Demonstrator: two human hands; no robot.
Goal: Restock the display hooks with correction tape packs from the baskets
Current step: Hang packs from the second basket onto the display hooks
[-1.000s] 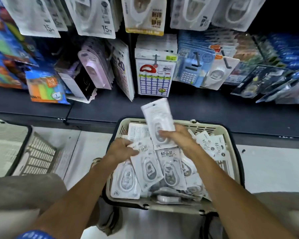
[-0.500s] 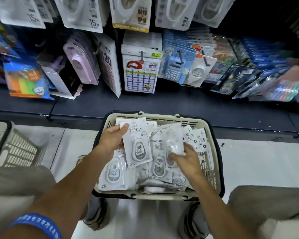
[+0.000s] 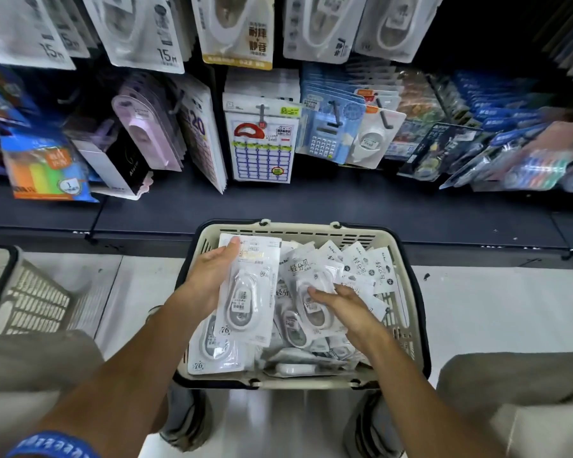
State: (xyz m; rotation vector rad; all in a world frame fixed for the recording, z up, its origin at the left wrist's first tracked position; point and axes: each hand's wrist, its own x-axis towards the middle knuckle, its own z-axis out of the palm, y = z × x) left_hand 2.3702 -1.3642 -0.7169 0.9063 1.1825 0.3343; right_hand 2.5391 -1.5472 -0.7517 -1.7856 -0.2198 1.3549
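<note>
The left hand gripped a white carded correction tape pack above the beige plastic basket; the right hand, fingers loosely spread, pressed loose packs, whose slick film could slide away.

Calculator packs, label sheets, sticky flags hanging.

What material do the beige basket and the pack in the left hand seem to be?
Basket: matte moulded plastic, judging by its slotted walls. Pack held by the left hand: probably a glossy clear plastic blister on printed white card; it shows glare.
</note>
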